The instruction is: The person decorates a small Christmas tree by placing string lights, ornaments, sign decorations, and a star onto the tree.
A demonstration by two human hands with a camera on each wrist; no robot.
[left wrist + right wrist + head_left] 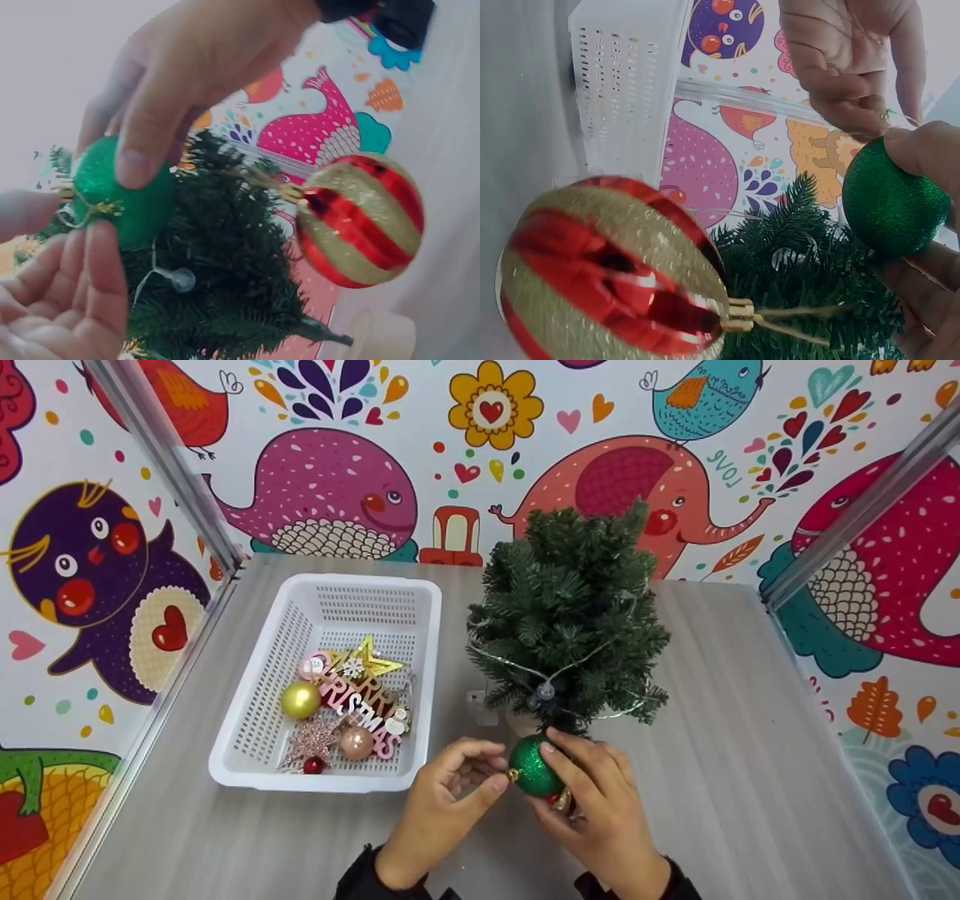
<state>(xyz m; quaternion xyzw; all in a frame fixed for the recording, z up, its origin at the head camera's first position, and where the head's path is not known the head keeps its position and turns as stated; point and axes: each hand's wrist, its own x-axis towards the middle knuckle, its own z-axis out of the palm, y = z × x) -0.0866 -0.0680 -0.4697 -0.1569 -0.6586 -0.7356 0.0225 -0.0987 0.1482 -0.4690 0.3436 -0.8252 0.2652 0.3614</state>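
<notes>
In the head view my right hand (600,787) grips a glittery green ball ornament (534,766) between thumb and fingers, in front of a small Christmas tree (570,607). My left hand (454,799) is at the ball's gold cap (513,774), its thumb and forefinger apart in the head view. A thin gold string (105,208) lies by the left fingertips in the left wrist view; whether they pinch it is unclear. A red and gold striped ball (615,270) hangs by a cord close by, mostly hidden under the right hand in the head view.
A white perforated basket (431,660) stands left of the tree. It holds a gold ball (300,700), a gold star (369,658), a Merry Christmas sign (360,701), a pink glitter star (311,740) and other ornaments. Wire lights (546,690) wrap the tree. Patterned walls enclose the table.
</notes>
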